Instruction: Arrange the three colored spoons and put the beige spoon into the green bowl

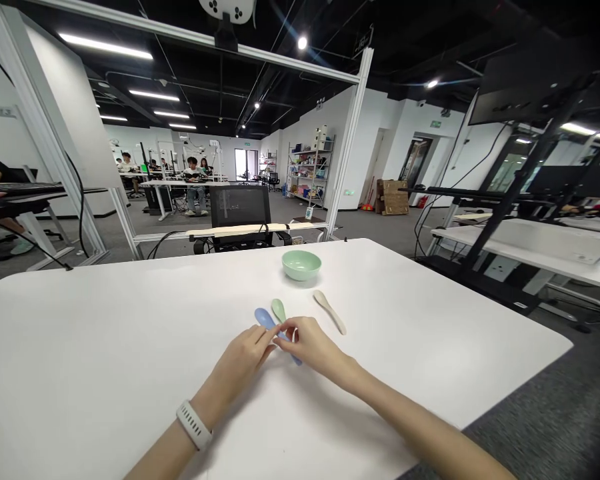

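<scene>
The left hand point(237, 365) and the right hand point(310, 348) are held close together, fingertips almost meeting, near the middle of the bench's near side. A pale blue plastic spoon point(265, 319) is held between them. Its handle is enclosed by the fingers of the right hand, and it is touched at the neck by the fingertips of the left hand, though a firm grip by the left hand cannot be confirmed. The spoon's bowl is directed toward the far edge, and the handle end projects below the right hand.

A white band point(194, 425) is worn on the left wrist. Just beyond the hands, a pale green plastic spoon point(279, 309) is laid beside the blue spoon's bowl. A cream plastic spoon point(330, 312) is laid further right, its handle angled toward the near side. A round pale green bowl point(301, 265) is placed upright near the far edge of the white bench point(105, 333).

Beyond that edge, a black mesh-backed chair point(240, 207) is positioned. A seated person point(195, 180) is observed at a distant bench, well apart. Metal shelving point(310, 170) and a cardboard box point(393, 197) are recorded against the far wall.
</scene>
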The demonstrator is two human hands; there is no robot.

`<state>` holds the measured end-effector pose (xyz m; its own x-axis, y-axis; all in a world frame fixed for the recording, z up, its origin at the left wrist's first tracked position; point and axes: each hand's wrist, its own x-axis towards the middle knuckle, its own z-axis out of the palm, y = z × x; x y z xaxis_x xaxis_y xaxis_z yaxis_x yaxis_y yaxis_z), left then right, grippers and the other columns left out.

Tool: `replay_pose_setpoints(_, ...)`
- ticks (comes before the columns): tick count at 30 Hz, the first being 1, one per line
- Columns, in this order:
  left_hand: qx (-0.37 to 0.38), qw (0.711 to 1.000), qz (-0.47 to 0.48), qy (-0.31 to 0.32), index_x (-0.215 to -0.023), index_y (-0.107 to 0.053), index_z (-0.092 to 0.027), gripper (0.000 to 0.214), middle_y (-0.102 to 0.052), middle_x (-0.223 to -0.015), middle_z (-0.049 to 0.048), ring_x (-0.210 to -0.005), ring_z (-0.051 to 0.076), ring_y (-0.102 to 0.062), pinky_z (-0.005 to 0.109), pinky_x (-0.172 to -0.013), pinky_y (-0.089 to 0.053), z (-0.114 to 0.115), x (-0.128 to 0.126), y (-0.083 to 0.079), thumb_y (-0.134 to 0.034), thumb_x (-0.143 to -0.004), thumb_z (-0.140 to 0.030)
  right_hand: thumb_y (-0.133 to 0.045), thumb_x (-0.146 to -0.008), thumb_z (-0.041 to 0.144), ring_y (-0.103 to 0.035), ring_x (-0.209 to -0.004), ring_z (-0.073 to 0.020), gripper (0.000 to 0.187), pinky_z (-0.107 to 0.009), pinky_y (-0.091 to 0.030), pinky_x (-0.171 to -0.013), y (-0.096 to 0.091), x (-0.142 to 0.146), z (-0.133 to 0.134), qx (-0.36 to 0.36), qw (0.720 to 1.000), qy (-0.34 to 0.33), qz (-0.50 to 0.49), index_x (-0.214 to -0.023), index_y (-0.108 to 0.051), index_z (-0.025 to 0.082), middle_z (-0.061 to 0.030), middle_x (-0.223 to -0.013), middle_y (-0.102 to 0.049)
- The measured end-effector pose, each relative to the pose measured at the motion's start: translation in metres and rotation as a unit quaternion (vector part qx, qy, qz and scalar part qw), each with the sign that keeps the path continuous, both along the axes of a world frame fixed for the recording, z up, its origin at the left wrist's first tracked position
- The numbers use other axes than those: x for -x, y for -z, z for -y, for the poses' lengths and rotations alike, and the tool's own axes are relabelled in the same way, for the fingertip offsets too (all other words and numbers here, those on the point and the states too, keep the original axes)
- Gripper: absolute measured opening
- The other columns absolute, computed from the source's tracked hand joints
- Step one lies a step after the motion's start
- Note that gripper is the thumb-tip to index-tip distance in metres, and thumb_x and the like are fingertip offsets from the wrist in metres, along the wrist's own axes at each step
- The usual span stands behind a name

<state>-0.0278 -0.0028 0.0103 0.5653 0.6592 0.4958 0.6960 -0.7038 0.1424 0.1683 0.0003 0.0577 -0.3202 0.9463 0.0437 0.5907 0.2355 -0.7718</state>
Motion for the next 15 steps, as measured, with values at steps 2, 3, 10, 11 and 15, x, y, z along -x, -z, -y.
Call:
replay_pose_setpoints(2, -0.013, 1.0, -0.007, -0.015, -0.121, -0.066, -0.023, 0.033, -0.068, -0.088, 0.0032, -0.078, 0.017, -0.067, 0.032, -0.068, -0.056, -0.003, 0.003, 0.008, -0.037, -0.106, -0.027, -0.072, -0.086, 0.035, -0.053, -0.061, -0.0127, 0.019, -0.025, -0.039, -0.058, -0.002, 0.003, 0.003, 0.03, 0.999, -0.026, 0.002, -0.086, -0.076, 0.016, -0.0006, -0.071, -0.064)
replay_pose_setpoints(3, -0.019, 1.0, -0.015, -0.017, -0.113, -0.068, -0.022, 0.033, -0.067, -0.086, 0.0032, -0.076, 0.017, -0.066, 0.031, -0.067, -0.055, -0.004, 0.005, 0.011, -0.036, -0.106, -0.026, -0.072, -0.087, 0.035, -0.052, -0.06, -0.0123, 0.02, -0.025, -0.039, -0.058, -0.003, 0.002, 0.003, 0.043, 0.998, -0.039, 0.003, -0.083, -0.075, 0.016, -0.0004, -0.071, -0.064)
replay_pose_setpoints(10, -0.038, 0.998, -0.029, -0.043, -0.115, -0.07, -0.02, 0.035, -0.07, -0.086, 0.0039, -0.076, 0.016, -0.067, 0.031, -0.068, -0.056, -0.02, 0.016, 0.017, -0.037, -0.103, -0.016, -0.051, -0.106, 0.037, -0.067, -0.086, -0.0207, 0.033, -0.03, -0.047, -0.078, 0.015, 0.002, -0.02, -0.078, 0.992, 0.052, 0.09, -0.106, -0.073, 0.013, -0.0126, -0.103, -0.072)
replay_pose_setpoints(11, -0.029, 0.998, -0.026, -0.049, -0.116, -0.07, -0.021, 0.034, -0.072, -0.09, 0.0046, -0.08, 0.017, -0.069, 0.031, -0.071, -0.057, -0.022, 0.014, 0.016, -0.039, -0.102, -0.016, -0.054, -0.104, 0.033, -0.068, -0.092, -0.0225, 0.029, -0.03, -0.047, -0.081, 0.021, 0.004, -0.024, -0.09, 0.987, 0.06, 0.121, -0.115, -0.07, 0.012, -0.0153, -0.111, -0.071)
replay_pose_setpoints(15, 0.007, 0.997, -0.036, -0.062, -0.115, -0.07, -0.022, 0.033, -0.076, -0.1, 0.0053, -0.089, 0.018, -0.07, 0.033, -0.08, -0.059, -0.031, -0.001, 0.015, -0.044, -0.1, -0.011, -0.054, -0.099, 0.014, -0.069, -0.102, -0.0244, 0.025, -0.03, -0.048, -0.086, 0.045, 0.006, -0.036, -0.099, 0.976, 0.054, 0.187, -0.121, -0.067, 0.01, -0.0171, -0.116, -0.07)
